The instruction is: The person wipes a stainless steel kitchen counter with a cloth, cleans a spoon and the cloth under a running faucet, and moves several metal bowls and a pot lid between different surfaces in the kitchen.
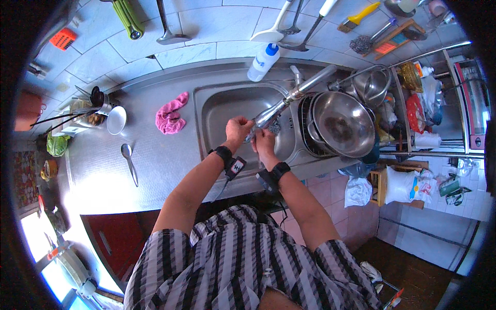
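Both my hands meet beneath the chrome tap, over the stainless steel sink. My left hand has bent fingers close to the spout's end. Beside it, my right hand has its fingers curled in, next to a steel wool scrubber. Something small and shiny shows between the hands; its shape is too blurred to name. The fingers hide what each hand grips. A black strap with a small device circles each wrist.
A pink cloth, a metal spoon and a white bowl lie on the steel counter at left. Behind the sink stands a blue-capped plastic bottle. A large metal bowl rests at right. Utensils such as a ladle hang along the wall.
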`<control>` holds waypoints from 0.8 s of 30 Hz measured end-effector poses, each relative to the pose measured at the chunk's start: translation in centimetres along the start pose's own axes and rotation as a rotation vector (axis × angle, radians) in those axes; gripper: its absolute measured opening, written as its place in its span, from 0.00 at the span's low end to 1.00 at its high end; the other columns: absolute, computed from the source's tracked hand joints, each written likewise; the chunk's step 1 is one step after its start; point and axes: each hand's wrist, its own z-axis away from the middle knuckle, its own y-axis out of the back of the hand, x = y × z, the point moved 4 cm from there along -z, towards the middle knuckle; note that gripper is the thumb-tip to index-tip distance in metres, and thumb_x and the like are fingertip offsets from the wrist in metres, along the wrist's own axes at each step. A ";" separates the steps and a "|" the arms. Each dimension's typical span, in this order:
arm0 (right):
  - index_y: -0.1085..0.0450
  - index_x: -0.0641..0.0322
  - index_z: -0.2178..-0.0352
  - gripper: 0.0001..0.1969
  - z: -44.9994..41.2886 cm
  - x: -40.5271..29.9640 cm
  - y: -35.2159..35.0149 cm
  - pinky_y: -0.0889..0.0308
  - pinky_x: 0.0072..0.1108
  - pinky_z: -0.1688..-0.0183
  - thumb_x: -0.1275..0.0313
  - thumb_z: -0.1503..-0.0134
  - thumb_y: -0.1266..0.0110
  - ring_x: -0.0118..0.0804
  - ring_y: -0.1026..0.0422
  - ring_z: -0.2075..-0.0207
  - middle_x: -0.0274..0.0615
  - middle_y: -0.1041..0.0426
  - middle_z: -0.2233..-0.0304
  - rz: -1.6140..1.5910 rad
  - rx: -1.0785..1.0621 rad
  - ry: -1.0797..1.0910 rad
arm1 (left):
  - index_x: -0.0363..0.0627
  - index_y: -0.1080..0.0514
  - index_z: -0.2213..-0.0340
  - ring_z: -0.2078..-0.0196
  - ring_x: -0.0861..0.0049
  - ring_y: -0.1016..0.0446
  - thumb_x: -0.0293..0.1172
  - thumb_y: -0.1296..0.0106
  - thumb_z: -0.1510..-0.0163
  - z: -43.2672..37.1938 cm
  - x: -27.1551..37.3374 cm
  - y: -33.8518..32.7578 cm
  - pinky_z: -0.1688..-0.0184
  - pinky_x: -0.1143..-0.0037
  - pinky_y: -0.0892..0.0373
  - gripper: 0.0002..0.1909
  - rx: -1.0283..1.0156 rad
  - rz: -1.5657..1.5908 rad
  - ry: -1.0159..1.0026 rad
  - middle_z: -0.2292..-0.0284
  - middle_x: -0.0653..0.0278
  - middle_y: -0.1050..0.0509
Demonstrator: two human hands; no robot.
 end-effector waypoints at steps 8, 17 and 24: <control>0.37 0.65 0.76 0.04 -2.8 2.6 -0.4 0.46 0.21 0.93 0.77 0.48 0.58 0.28 0.37 0.91 0.41 0.35 0.87 0.146 0.045 0.087 | 0.37 0.35 0.69 0.75 0.77 0.30 0.17 0.49 0.59 0.8 -0.6 -1.0 0.75 0.77 0.32 0.12 -0.027 0.492 0.020 0.74 0.63 0.30; 0.36 0.64 0.80 0.06 -1.3 0.2 -0.5 0.50 0.16 0.90 0.75 0.50 0.51 0.24 0.39 0.88 0.35 0.36 0.85 -0.259 -0.138 -0.103 | 0.34 0.31 0.70 0.77 0.78 0.28 0.23 0.50 0.55 0.2 0.1 0.1 0.76 0.78 0.33 0.07 0.070 0.095 -0.173 0.77 0.61 0.27; 0.38 0.61 0.79 0.11 -1.3 1.3 -0.5 0.51 0.16 0.92 0.67 0.45 0.57 0.25 0.39 0.89 0.35 0.37 0.87 -0.248 -0.027 -0.143 | 0.36 0.33 0.65 0.76 0.76 0.28 0.25 0.50 0.56 0.0 -1.9 -1.2 0.73 0.76 0.33 0.13 -0.100 0.079 -0.055 0.75 0.57 0.27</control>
